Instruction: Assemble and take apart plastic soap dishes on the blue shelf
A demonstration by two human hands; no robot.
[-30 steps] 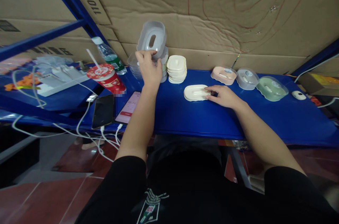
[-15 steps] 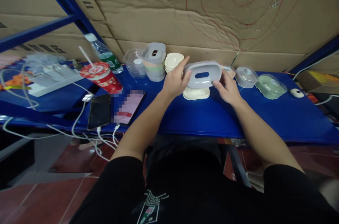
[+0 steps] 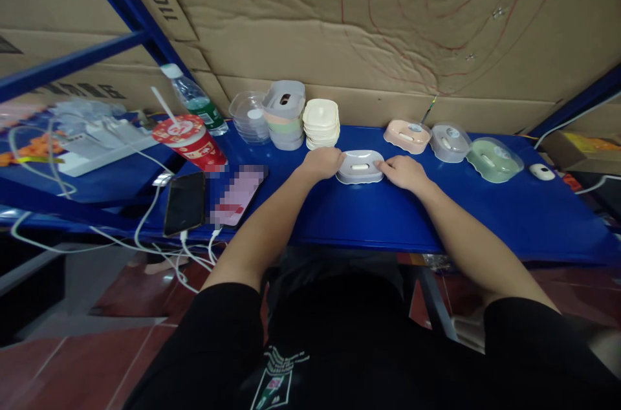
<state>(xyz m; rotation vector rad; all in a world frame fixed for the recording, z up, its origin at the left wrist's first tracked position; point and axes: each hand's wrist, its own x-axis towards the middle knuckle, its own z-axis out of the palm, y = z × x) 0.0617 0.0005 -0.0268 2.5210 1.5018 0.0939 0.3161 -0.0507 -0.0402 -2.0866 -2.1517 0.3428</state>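
On the blue table in front of me, a grey oval plastic dish point(image 3: 359, 158), resembling a soap dish, rests over a cream base whose raised bar point(image 3: 359, 167) shows through the dish's slot. The rest of the base is mostly hidden. My left hand point(image 3: 324, 163) is closed at the dish's left end, fingers curled against the rim. At the opposite end, my right hand point(image 3: 405, 172) pinches the rim, thumb on top. Behind my left hand stands a stack of cream bases point(image 3: 321, 124), beside a stack of coloured dishes point(image 3: 284, 114).
To the right are a peach dish point(image 3: 407, 136), a grey dish with a clear lid point(image 3: 449, 142), a green one point(image 3: 495, 159) and a small white device point(image 3: 542, 171). Clear lids point(image 3: 250, 118), a bottle point(image 3: 196, 99), a red cup point(image 3: 191, 143) and two phones point(image 3: 184, 204) lie left.
The grey dish has come down from a tilted hold above the cream base and now lies level on it, the bar through its slot. Both hands moved down with it.
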